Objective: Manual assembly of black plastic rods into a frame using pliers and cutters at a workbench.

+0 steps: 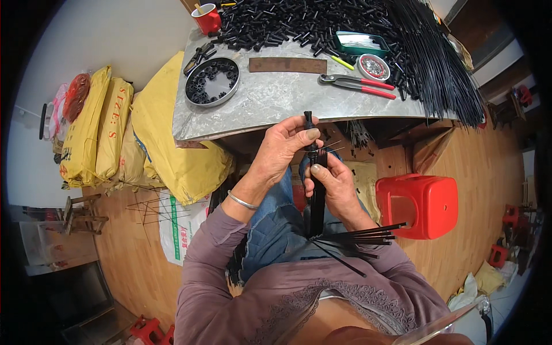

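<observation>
My left hand [282, 148] pinches an upright black plastic umbrella runner [309, 122] between thumb and fingers, just in front of the table edge. My right hand [338, 185] is closed around a bundle of thin black umbrella ribs [317, 215] directly below it. The ribs run down to my lap, where several black rods fan out to the right. A few thin wires stick out to the right between my hands. How the ribs join the runner is hidden by my fingers.
On the grey table [270, 98] lie red-handled pincers [359, 85], a rusty metal strip [287, 65], a round tin [212, 82] of small black parts, a heap of black runners [299, 23] and long black ribs [440, 63]. A red stool [425, 207] stands right; yellow sacks [164, 115] lean left.
</observation>
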{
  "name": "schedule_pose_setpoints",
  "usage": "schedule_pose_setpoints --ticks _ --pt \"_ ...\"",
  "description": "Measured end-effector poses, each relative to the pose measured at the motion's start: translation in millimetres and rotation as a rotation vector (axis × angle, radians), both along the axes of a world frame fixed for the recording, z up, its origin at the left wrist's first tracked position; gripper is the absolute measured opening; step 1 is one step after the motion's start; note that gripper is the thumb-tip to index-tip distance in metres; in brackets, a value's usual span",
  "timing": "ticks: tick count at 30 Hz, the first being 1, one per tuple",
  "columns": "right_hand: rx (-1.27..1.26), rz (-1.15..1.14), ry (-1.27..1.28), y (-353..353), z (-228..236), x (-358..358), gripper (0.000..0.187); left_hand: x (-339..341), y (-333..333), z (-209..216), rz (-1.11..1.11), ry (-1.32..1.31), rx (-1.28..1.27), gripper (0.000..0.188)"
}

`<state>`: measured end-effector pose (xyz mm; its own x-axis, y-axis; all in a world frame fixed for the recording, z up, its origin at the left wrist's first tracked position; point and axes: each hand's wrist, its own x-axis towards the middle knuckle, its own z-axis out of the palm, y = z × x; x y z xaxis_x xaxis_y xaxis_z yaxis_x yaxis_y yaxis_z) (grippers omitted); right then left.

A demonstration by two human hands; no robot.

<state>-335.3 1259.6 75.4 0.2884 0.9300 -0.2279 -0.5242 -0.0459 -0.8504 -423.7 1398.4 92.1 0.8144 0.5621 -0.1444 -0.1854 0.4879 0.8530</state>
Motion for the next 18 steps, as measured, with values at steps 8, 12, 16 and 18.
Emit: schedule_pose_setpoints --ticks 8,12,16,18 --pt "-0.011 -0.017 0.003 0.7 0.8 -0.5 0.016 -2.3 -1.0 -2.5 0.041 0.001 0.032 0.033" --pt "0.016 0.017 0.041 0.8 -0.1 1.8 0.016 -4.0 1.4 -4.2 -0.019 -0.068 -0.083 0.033" --pt "0.017 0.022 0.018 0.9 -2.2 2.0 0.015 -3.0 -0.8 -4.4 -0.019 -0.079 -0.055 0.034" --pt "0.008 0.012 0.026 0.8 0.8 0.7 0.015 -2.9 -0.9 -3.9 -0.019 -0.077 -0.057 0.034"
